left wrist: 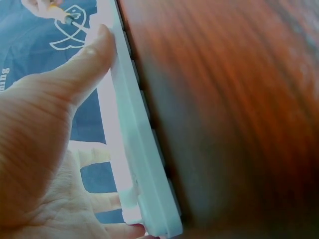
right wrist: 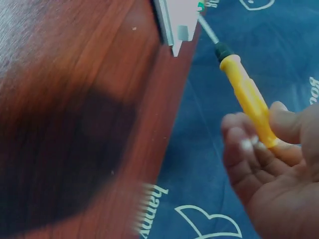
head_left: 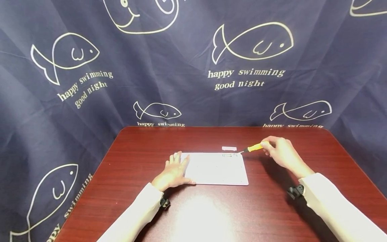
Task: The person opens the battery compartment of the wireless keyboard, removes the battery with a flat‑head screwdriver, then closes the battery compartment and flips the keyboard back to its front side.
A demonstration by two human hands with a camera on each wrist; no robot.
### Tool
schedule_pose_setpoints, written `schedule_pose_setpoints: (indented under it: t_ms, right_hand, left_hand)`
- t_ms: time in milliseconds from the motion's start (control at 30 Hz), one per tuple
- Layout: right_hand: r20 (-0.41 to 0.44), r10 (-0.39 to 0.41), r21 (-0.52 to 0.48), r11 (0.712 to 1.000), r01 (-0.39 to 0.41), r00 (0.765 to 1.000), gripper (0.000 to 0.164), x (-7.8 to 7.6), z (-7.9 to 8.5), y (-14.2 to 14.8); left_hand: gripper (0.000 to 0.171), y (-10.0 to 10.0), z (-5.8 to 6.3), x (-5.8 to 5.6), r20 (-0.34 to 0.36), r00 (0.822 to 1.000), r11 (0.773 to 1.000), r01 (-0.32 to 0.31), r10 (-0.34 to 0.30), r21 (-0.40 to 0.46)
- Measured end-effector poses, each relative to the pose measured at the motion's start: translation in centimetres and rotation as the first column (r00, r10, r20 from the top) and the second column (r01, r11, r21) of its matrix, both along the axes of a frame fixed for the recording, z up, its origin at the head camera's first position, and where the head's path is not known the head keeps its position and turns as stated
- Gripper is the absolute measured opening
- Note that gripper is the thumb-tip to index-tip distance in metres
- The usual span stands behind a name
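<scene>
A white keyboard [head_left: 216,169] lies face down on the table, its keys showing along the underside in the left wrist view. My left hand [head_left: 173,173] rests on its left end, thumb along the near edge and fingers spread toward the far edge. A yellow-handled screwdriver [right wrist: 246,94] is pinched between thumb and fingers of my right hand [head_left: 282,153]. Its tip reaches the keyboard's far right corner, beside an open slot [head_left: 227,155] with small parts inside. Whether the tip touches anything cannot be told. Just beyond the slot lies a small pale cover [head_left: 229,148].
The reddish-brown wooden table [head_left: 145,144] carries the keyboard and cover. Behind it hangs a dark blue curtain [head_left: 193,87] printed with fish and lettering. Both wrists wear small black cameras, the left camera [head_left: 164,203] and the right camera [head_left: 295,192].
</scene>
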State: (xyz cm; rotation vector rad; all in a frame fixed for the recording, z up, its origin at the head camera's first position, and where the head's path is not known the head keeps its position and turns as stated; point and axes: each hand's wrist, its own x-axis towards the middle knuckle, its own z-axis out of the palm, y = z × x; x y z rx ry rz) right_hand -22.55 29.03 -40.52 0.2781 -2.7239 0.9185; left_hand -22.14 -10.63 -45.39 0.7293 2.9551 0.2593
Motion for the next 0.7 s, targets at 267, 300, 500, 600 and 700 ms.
schedule_pose_setpoints:
  t_ms: [267, 300, 500, 600, 700]
  right_hand:
    - [-0.142, -0.144, 0.010, 0.989, 0.147, 0.979, 0.015, 0.4, -0.1, 1.6]
    - [-0.148, -0.159, 0.010, 0.987, 0.162, 0.976, 0.016, 0.4, -0.2, 1.8]
    - [-0.138, -0.200, 0.031, 0.978, 0.206, 0.970, 0.016, 0.8, -1.4, 2.4]
    - [-0.030, -0.164, 0.100, 0.981, 0.166, 0.986, 0.020, 1.1, -1.9, 2.2]
    - [0.127, -0.113, 0.187, 0.978, 0.089, 0.985, 0.032, 1.6, -2.3, 1.6]
  left_hand:
    - [0.105, 0.0, -0.2, 0.2, 0.003, 1.000, 1.000, 0.001, -0.001, -0.001]
    - [0.105, -0.1, -0.2, 0.1, 0.003, 1.000, 1.000, 0.001, -0.001, -0.003]
    - [0.106, 0.0, -0.2, 0.1, 0.002, 1.000, 1.000, 0.002, -0.002, 0.007]
    - [0.106, 0.0, -0.3, 0.0, 0.008, 1.000, 1.000, -0.001, 0.001, 0.001]
    - [0.106, 0.0, -0.3, 0.0, 0.008, 1.000, 1.000, -0.005, 0.005, -0.005]
